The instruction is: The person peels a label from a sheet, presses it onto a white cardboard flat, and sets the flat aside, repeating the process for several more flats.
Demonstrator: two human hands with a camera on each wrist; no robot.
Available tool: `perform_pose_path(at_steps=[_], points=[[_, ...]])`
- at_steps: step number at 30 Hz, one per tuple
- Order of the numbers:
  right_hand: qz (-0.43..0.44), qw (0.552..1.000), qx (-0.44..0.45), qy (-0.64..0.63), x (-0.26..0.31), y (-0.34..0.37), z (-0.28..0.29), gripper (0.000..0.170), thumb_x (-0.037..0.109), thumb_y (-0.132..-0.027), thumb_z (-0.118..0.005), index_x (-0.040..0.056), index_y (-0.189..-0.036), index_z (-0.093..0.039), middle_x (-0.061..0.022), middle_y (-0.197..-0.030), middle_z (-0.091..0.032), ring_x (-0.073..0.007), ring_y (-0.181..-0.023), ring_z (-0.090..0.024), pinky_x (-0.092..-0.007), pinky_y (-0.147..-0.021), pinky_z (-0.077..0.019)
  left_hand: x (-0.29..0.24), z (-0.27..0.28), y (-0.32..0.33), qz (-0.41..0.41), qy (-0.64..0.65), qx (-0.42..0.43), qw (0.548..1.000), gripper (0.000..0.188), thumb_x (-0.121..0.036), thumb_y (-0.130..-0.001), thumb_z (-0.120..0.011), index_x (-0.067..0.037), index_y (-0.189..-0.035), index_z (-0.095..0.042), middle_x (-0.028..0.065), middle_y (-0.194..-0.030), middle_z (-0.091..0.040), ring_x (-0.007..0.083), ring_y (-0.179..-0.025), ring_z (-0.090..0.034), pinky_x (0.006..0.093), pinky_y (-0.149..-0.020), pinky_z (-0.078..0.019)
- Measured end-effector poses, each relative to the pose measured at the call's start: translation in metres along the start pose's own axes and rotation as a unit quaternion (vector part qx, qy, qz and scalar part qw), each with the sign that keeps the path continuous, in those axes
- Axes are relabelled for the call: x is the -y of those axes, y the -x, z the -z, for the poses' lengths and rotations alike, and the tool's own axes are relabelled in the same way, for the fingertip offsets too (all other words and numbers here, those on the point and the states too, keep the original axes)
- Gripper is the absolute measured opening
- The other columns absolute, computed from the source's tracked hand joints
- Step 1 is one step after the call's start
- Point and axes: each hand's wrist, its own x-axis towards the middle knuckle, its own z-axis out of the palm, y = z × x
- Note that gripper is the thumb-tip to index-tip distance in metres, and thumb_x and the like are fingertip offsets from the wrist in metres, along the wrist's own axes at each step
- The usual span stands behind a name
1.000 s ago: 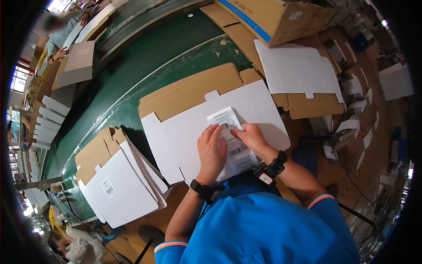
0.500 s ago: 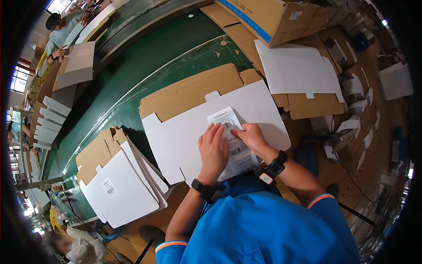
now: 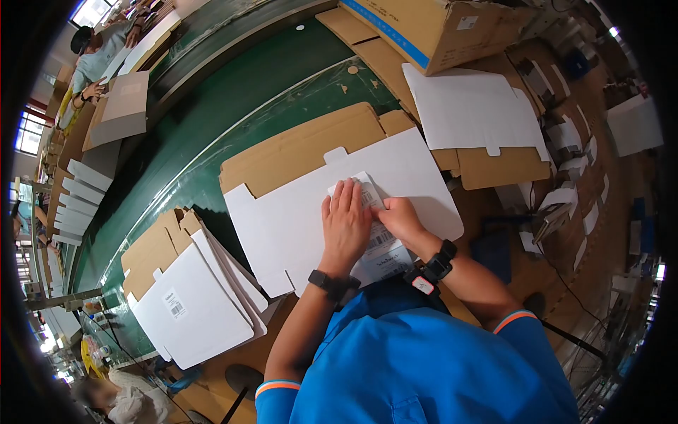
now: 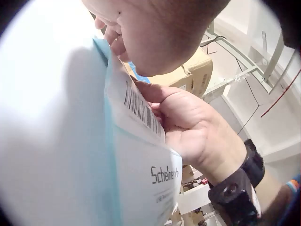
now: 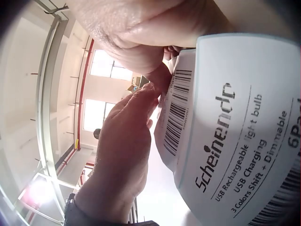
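A strip of white barcode labels (image 3: 387,264) lies on a flattened white cardboard box (image 3: 279,230) in front of me. My left hand (image 3: 345,230) rests on the upper part of the strip with its fingers straight, hiding most of the top label. At the strip's right edge my right hand (image 3: 401,218) pinches it, thumb on top and fingers curled. In the right wrist view the label strip (image 5: 207,155) bows upward, showing "USB Rechargeable light bulb" print. The left wrist view shows the right hand (image 4: 188,122) against the labels' edge.
A stack of flattened boxes (image 3: 205,311), its top one labelled, lies to the left. More flat white cardboard (image 3: 466,109) lies at the right, below a large brown carton (image 3: 466,35). Behind is the green conveyor belt (image 3: 233,106). A person (image 3: 99,60) works at the far left.
My left hand has slid forward along the strip and its fingers have straightened, covering more of the top label. The right hand keeps its hold at the edge.
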Motion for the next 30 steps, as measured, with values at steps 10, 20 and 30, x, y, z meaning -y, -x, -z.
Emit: perform_pose_path(at_steps=[10, 20, 30], points=[[-0.085, 0.992, 0.089, 0.002, -0.032, 0.044, 0.02, 0.02, 0.013, -0.082, -0.065, -0.0075, -0.085, -0.064, -0.0067, -0.075, -0.064, -0.009, -0.065, -0.056, -0.0252, -0.058, -0.0458, 0.021, 0.005, -0.008, -0.037, 0.019, 0.055, 0.998, 0.036, -0.016, -0.089, -0.047, -0.003, -0.122, -0.051, 0.0121, -0.132, -0.048, 0.0245, -0.128, -0.039, 0.0443, -0.106, -0.0249], [-0.016, 0.99, 0.131, -0.058, -0.057, 0.154, 0.129, 0.018, 0.007, -0.082, -0.064, -0.0051, -0.095, -0.063, -0.0067, -0.089, -0.066, -0.0098, -0.075, -0.06, -0.0241, -0.068, -0.0489, 0.003, 0.006, 0.009, -0.061, -0.064, 0.119, 0.989, 0.069, -0.036, -0.084, -0.057, -0.001, -0.137, -0.032, 0.0175, -0.146, -0.026, 0.0306, -0.136, -0.022, 0.0438, -0.109, -0.0207], [0.129, 0.987, -0.043, -0.086, -0.04, 0.05, 0.132, 0.016, 0.006, -0.084, -0.061, -0.0045, -0.097, -0.062, -0.0052, -0.088, -0.066, -0.0094, -0.077, -0.059, -0.0245, -0.069, -0.0476, -0.019, -0.02, 0.016, -0.037, -0.039, 0.095, 0.994, 0.077, -0.047, -0.082, -0.056, -0.003, -0.14, -0.028, 0.0142, -0.148, -0.023, 0.0278, -0.138, -0.019, 0.044, -0.11, -0.0152]])
